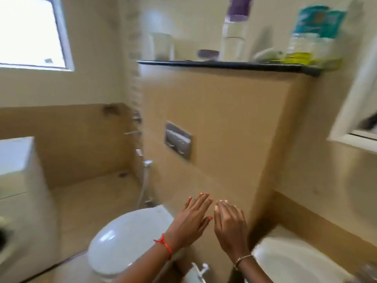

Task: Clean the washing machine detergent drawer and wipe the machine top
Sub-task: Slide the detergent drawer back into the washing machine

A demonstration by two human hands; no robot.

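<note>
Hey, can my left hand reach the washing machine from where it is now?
Probably not yet. The left hand hovers empty near the tiled wall, and the washing machine stands far to the left, beyond the closed toilet.

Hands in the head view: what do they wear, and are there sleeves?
The left hand has orange-red painted nails and a red thread tied at its wrist. The right hand has a thin gold bracelet at its wrist. No sleeves show.
</note>
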